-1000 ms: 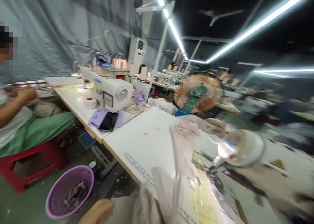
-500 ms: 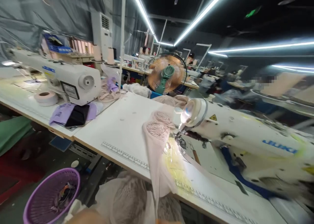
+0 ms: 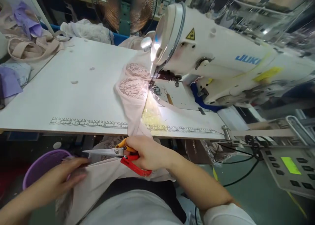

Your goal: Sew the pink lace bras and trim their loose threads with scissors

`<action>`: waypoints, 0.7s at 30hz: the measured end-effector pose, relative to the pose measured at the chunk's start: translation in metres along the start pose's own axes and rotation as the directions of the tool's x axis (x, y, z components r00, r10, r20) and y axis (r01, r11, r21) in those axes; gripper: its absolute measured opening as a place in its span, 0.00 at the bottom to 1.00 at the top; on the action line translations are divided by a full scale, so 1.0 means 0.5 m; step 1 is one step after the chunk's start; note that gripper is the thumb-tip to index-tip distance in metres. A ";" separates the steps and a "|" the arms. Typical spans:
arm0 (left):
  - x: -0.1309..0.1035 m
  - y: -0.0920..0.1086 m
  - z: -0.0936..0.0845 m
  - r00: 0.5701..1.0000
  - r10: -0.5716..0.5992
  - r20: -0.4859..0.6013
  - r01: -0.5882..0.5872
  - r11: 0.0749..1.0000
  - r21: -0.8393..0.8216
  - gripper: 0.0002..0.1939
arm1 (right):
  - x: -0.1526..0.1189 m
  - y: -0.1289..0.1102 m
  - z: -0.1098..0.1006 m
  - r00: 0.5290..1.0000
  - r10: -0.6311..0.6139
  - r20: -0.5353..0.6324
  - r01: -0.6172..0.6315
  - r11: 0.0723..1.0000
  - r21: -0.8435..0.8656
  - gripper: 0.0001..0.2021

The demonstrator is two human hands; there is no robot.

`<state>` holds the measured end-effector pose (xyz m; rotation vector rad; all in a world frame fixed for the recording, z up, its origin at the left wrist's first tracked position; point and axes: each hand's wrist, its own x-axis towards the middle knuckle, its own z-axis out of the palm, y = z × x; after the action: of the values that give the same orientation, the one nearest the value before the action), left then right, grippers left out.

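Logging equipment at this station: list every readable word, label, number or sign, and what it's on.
"JUKI", in blue: large white sewing machine.
Yellow-and-black triangular warning sign, same machine: no words readable, pictogram unclear.
Black ruler scale on white tabletop: numbers too small.
Grey rectangular control panel, bright green screen: nothing legible.

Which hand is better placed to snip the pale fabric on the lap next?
Probably the right hand: it holds the scissors, blades pointing leftward. The left hand shows no tool and is at the pale fabric.
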<state>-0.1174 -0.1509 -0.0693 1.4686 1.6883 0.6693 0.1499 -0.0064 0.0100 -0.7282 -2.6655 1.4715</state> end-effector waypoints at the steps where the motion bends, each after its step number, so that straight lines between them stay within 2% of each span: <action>1: 0.015 0.020 0.006 0.992 0.052 0.119 -0.057 0.998 0.036 0.16 | 0.003 -0.004 -0.001 1.000 0.002 0.010 -0.002 1.000 0.018 0.16; 2: 0.029 0.042 0.015 0.984 0.109 0.141 -0.114 0.993 0.031 0.15 | 0.006 -0.008 -0.004 1.000 0.011 0.019 -0.012 0.999 0.035 0.15; 3: 0.041 0.064 0.027 0.976 0.186 0.114 -0.188 0.982 0.008 0.12 | 0.008 -0.009 -0.007 0.999 0.026 0.027 -0.027 0.999 0.047 0.15; 5: 0.056 0.102 0.056 0.955 0.297 -0.008 -0.297 0.955 -0.022 0.07 | 0.012 -0.009 -0.016 0.998 0.056 0.038 -0.058 0.997 0.059 0.15; 7: 0.064 0.127 0.083 0.941 0.330 -0.072 -0.333 0.942 -0.043 0.04 | 0.015 -0.004 -0.027 0.997 0.063 0.040 -0.064 0.997 0.042 0.16; 10: 0.070 0.144 0.104 0.968 0.249 -0.013 -0.249 0.963 -0.103 0.04 | 0.017 0.008 -0.039 0.998 0.040 0.055 -0.041 0.999 0.016 0.16; 14: 0.075 0.151 0.101 0.989 0.112 0.093 -0.086 0.967 -0.241 0.06 | 0.017 0.018 -0.048 0.996 -0.017 0.084 0.015 0.999 0.030 0.14; 18: 0.077 0.148 0.090 0.984 -0.049 0.174 0.123 0.884 -0.451 0.10 | 0.014 0.013 -0.058 0.994 -0.023 0.106 0.021 1.000 0.022 0.14; 21: 0.081 0.145 0.088 0.985 -0.073 0.158 0.143 0.858 -0.494 0.11 | 0.014 0.008 -0.066 0.992 -0.021 0.122 0.023 1.000 -0.009 0.14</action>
<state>-0.0413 -0.1017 -0.0441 1.0116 1.3446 0.8528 0.1527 0.0247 0.0238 -0.6272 -2.7612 1.5463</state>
